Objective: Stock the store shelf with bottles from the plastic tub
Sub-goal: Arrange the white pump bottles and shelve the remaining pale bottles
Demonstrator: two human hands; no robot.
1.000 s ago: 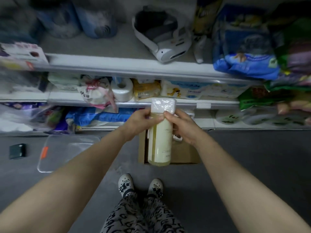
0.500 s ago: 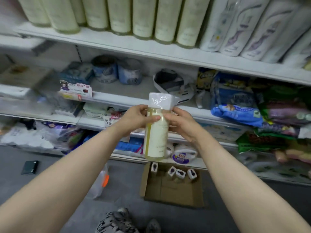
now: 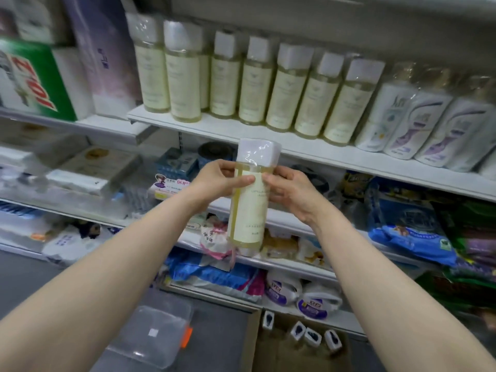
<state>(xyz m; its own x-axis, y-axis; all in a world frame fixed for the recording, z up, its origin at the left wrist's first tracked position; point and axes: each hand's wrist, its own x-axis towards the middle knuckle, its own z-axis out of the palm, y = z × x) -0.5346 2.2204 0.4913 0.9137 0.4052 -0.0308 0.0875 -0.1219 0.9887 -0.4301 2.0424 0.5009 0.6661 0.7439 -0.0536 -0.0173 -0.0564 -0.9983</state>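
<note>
Item: pale-yellow clear plastic bottle, film-wrapped white cap, upright, gripped by left hand and right hand just below white shelf board. On board: row of matching bottles. Placement pending. Clear plastic tub well below; contents indiscernible.

Shop: aisle of household goods. Tiered white shelves packed with stock, several tiers visible. Upper tier: row of identical cream bottles, caps shrink-wrapped, labels facing out; just beside them, row of matching white-purple bottles. Many copies of each product side by side. Green box at left. Lower tiers: blue packs, pouches, all in retail wrapping. Printed card at shelf edge. Grey floor below: open carton with small boxes, clear tub.
</note>
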